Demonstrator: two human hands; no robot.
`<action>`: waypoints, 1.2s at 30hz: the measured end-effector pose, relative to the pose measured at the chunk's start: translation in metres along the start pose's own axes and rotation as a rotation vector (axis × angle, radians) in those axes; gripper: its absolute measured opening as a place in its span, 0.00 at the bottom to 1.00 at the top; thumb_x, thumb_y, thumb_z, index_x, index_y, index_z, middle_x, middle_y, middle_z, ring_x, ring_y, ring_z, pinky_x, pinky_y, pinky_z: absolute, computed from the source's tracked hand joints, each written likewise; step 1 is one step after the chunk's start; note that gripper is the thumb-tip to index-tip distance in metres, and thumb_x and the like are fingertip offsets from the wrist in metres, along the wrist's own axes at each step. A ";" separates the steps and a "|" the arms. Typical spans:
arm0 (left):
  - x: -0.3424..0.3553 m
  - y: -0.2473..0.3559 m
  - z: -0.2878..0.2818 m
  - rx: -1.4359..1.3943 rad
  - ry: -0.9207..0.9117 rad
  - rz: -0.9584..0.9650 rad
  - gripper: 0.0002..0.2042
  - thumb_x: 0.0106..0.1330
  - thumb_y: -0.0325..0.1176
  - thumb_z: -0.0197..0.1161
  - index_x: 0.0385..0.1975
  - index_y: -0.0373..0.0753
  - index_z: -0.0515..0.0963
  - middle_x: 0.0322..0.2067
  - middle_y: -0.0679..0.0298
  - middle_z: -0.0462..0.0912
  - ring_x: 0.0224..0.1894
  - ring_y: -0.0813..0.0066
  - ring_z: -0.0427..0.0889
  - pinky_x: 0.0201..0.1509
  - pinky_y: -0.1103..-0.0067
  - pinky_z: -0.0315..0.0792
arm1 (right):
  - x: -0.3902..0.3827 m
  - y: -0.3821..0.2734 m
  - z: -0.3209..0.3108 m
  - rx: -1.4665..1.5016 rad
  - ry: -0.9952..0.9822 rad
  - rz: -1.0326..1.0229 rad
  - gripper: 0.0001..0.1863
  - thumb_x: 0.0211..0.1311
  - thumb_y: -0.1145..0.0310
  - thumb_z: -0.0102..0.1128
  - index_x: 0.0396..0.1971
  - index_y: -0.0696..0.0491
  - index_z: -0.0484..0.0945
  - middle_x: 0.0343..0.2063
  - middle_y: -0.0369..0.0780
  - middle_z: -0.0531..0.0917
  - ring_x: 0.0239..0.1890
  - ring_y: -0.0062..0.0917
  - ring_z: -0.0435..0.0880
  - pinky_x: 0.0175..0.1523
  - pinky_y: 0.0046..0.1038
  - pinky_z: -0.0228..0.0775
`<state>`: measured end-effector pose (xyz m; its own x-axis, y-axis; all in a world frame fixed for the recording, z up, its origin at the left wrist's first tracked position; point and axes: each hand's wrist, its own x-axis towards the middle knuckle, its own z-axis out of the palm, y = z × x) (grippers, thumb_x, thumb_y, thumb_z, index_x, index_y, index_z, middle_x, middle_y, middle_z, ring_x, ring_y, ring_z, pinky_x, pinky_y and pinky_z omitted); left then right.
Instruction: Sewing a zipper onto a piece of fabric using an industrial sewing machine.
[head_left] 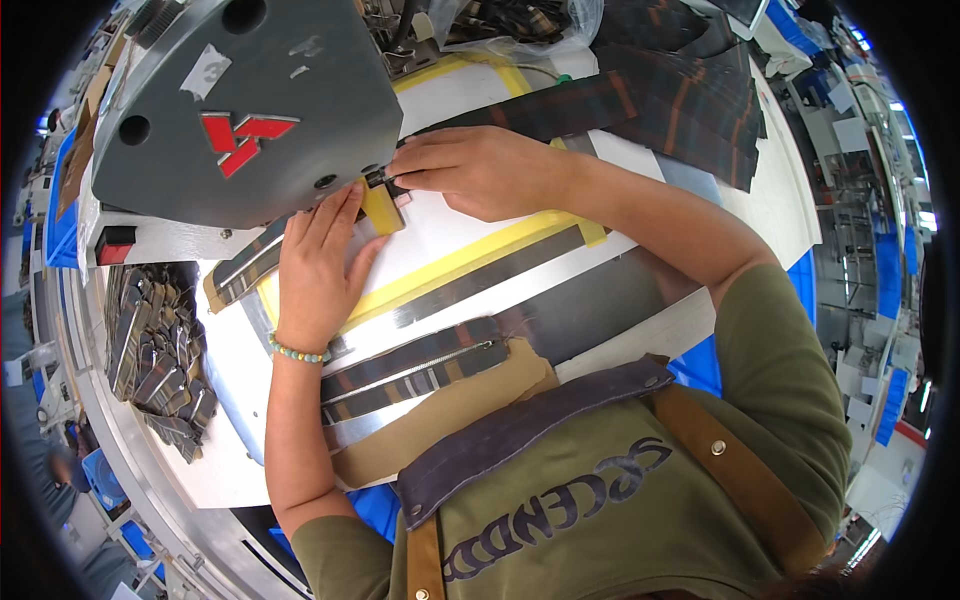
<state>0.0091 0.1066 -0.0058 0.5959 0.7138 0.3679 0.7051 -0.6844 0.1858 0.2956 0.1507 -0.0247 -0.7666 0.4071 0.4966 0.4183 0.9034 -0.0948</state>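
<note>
At the sewing machine (270,90), my left hand (325,255) lies flat with its fingers stretched toward the needle area. Under and beside it runs a plaid strip with a zipper (245,268), partly covered by the hand. A small yellow piece (382,208) sits just right of its fingertips. My right hand (480,172) is closed, fingertips pinched at the presser foot (376,177) against the near end of a long dark plaid fabric strip (540,110). The needle itself is hidden. Closer to me lies another plaid piece with a zipper (420,370).
Dark plaid panels (690,110) spread at the far right. A clear plastic bag (580,20) with dark pieces stands behind. Many small plaid pieces (155,350) heap up at the left. Yellow tape (460,255) borders the work surface; brown paper (450,395) lies near my apron.
</note>
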 end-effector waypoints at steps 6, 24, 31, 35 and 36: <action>0.000 0.000 0.001 0.001 0.015 0.017 0.31 0.63 0.37 0.77 0.66 0.32 0.79 0.62 0.52 0.84 0.60 0.49 0.80 0.69 0.60 0.73 | -0.004 0.001 -0.002 0.005 -0.075 0.003 0.23 0.57 0.75 0.70 0.55 0.55 0.87 0.58 0.40 0.87 0.65 0.30 0.83 0.67 0.31 0.81; 0.000 0.000 -0.003 -0.028 -0.063 -0.040 0.30 0.65 0.35 0.74 0.68 0.32 0.77 0.69 0.52 0.80 0.67 0.49 0.78 0.72 0.61 0.71 | 0.001 -0.006 0.000 -0.008 0.015 -0.005 0.22 0.59 0.74 0.66 0.56 0.56 0.85 0.56 0.43 0.89 0.61 0.35 0.87 0.63 0.34 0.83; 0.000 0.001 -0.001 -0.071 -0.010 -0.053 0.31 0.63 0.37 0.77 0.67 0.33 0.79 0.61 0.51 0.84 0.59 0.50 0.80 0.69 0.61 0.72 | 0.002 -0.005 0.003 -0.027 0.070 -0.035 0.19 0.58 0.74 0.65 0.50 0.59 0.87 0.53 0.47 0.89 0.60 0.38 0.87 0.64 0.36 0.83; 0.000 0.002 -0.001 -0.074 -0.018 -0.058 0.31 0.63 0.37 0.77 0.67 0.33 0.79 0.61 0.52 0.84 0.59 0.50 0.80 0.69 0.61 0.72 | 0.000 -0.001 0.001 0.102 0.043 -0.020 0.17 0.59 0.74 0.64 0.48 0.60 0.88 0.54 0.47 0.89 0.60 0.39 0.88 0.63 0.38 0.84; 0.000 0.002 0.000 -0.070 -0.011 -0.055 0.31 0.63 0.37 0.77 0.67 0.33 0.79 0.61 0.52 0.84 0.59 0.50 0.80 0.69 0.61 0.73 | 0.001 0.000 0.001 0.156 0.025 0.006 0.17 0.59 0.74 0.63 0.48 0.60 0.88 0.54 0.47 0.89 0.60 0.39 0.87 0.63 0.38 0.84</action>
<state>0.0100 0.1049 -0.0054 0.5616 0.7520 0.3451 0.7084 -0.6526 0.2690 0.2943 0.1514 -0.0255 -0.7512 0.4109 0.5166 0.3407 0.9117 -0.2297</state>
